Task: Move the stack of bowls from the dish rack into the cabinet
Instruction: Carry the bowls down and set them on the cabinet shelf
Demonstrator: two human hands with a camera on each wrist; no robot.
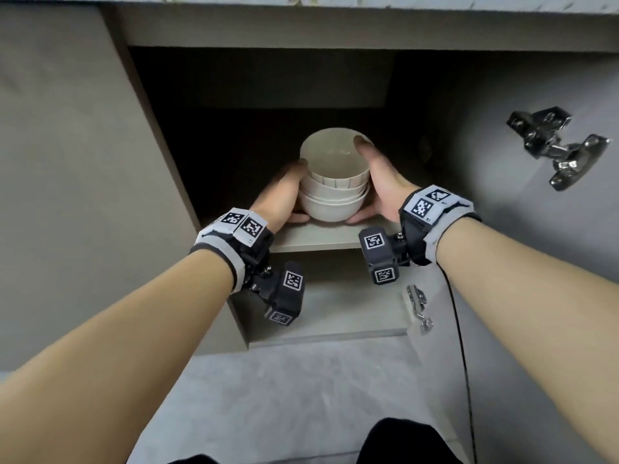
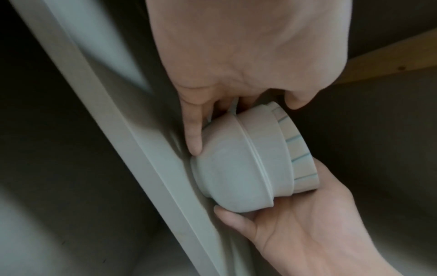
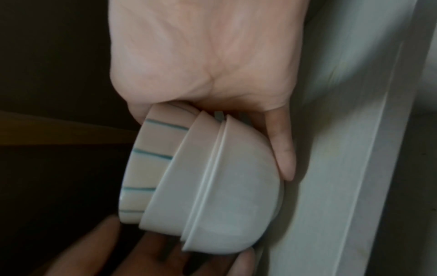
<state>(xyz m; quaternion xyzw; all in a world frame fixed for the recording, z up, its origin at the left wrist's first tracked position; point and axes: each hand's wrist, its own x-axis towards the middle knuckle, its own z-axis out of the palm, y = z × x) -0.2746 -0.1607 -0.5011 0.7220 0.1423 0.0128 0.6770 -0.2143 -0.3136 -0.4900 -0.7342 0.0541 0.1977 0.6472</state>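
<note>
A stack of three off-white bowls (image 1: pixel 331 192), the top one ribbed with thin blue lines, is upright at the front of the cabinet shelf (image 1: pixel 311 239). In the left wrist view the foot of the stack (image 2: pixel 248 164) seems to touch the shelf (image 2: pixel 141 149). My left hand (image 1: pixel 284 195) cups the stack's left side, with a finger along the bottom bowl. My right hand (image 1: pixel 378 182) cups the right side, its thumb on the top rim. In the right wrist view my right hand (image 3: pixel 208 56) wraps the stack (image 3: pixel 212 186).
The cabinet interior behind the bowls is dark. The open door stands at the right with a metal hinge (image 1: pixel 556 145); a second hinge (image 1: pixel 418 308) sits lower down. A closed cabinet front (image 1: pixel 67 162) flanks the left. The countertop edge (image 1: pixel 335 5) overhangs above.
</note>
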